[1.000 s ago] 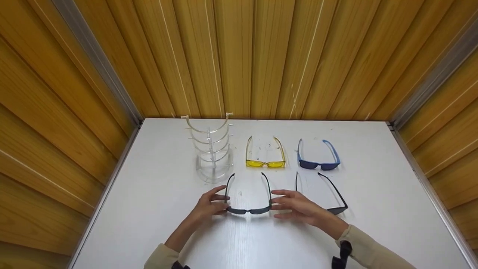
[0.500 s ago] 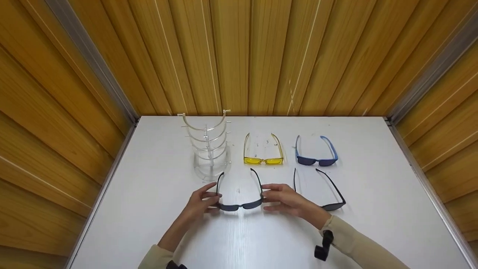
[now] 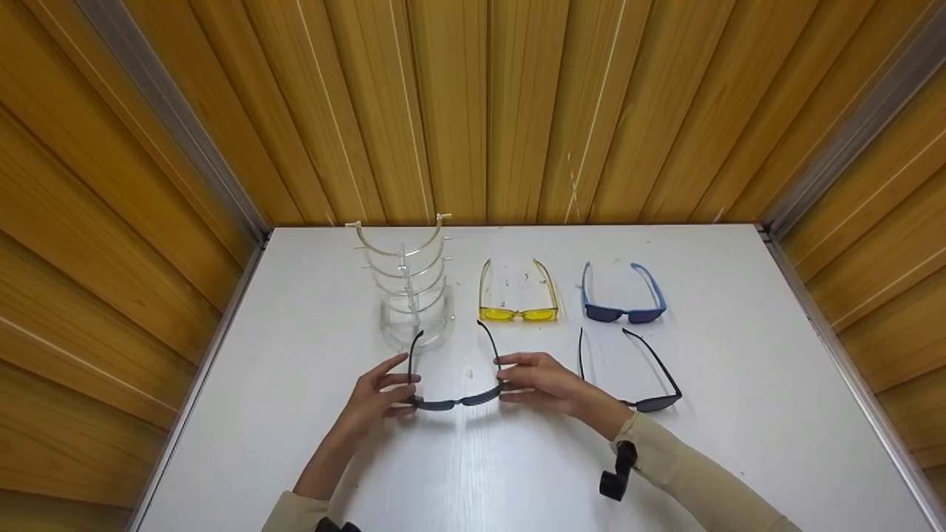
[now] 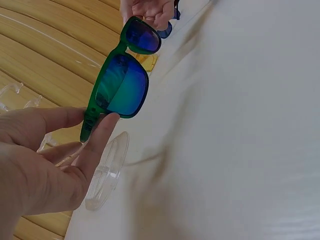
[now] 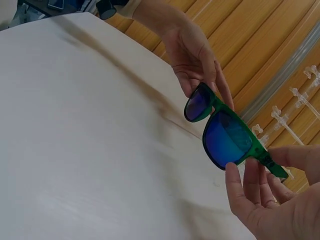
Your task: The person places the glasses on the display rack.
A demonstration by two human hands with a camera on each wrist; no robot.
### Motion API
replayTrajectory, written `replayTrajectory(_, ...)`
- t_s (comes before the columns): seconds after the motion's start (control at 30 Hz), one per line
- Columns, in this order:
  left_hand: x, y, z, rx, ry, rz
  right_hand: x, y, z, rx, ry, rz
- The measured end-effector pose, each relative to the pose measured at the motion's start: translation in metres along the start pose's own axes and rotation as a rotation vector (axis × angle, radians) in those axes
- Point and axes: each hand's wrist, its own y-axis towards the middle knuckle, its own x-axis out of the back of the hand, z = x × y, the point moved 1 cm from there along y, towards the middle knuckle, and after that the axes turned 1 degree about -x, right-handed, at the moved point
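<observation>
Between both hands, a pair of green-framed sunglasses [image 4: 120,85] with blue-green mirrored lenses is held up over the table, temples pointing away from the person. My left hand [image 3: 377,395] pinches the left hinge end between thumb and fingers. On the other side my right hand [image 3: 543,384] pinches the right temple near its hinge, as the right wrist view shows with the sunglasses [image 5: 227,137] tilted there. Just beyond the left temple tip stands a clear acrylic glasses stand [image 3: 405,288] with several curved tiers.
Yellow glasses [image 3: 519,314] and blue-framed sunglasses [image 3: 624,314] lie at the back of the white table [image 3: 244,414]. Black sunglasses [image 3: 656,403] lie right of the right hand, partly hidden by it. Wood-patterned panels [image 3: 473,111] enclose the back and sides.
Both hands have carried the green-framed sunglasses leftward, toward the stand, and the front has turned slightly, its right side now farther from the person. The other glasses stay where they lay.
</observation>
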Motion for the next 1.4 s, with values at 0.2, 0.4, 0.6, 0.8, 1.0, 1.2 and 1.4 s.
replayTrajectory(0.2, 0.01, 0.002, -0.004, -0.009, -0.038, -0.054, -0.005, 0.017, 0.009, 0.039, -0.018, 0.016)
replayTrajectory(0.4, 0.015, 0.003, -0.006, -0.006, -0.037, -0.079, -0.012, 0.027, 0.014, 0.052, 0.013, 0.006)
replayTrajectory(0.6, 0.019, 0.001, -0.008, -0.013, -0.042, -0.105, -0.018, 0.033, 0.014, 0.086, 0.017, -0.007)
replayTrajectory(0.8, 0.024, -0.003, -0.006, 0.004, -0.048, -0.113, -0.023, 0.035, 0.008, 0.083, 0.041, -0.015)
replayTrajectory(1.0, 0.029, -0.003, -0.007, 0.002, -0.058, -0.135, -0.027, 0.039, 0.009, 0.114, 0.072, -0.016)
replayTrajectory(1.2, 0.034, 0.002, -0.014, -0.009, -0.062, -0.158, -0.03, 0.045, 0.017, 0.134, 0.08, -0.026)
replayTrajectory(1.4, 0.042, 0.013, -0.02, -0.026, -0.049, -0.158, -0.036, 0.052, 0.028, 0.153, 0.069, -0.082)
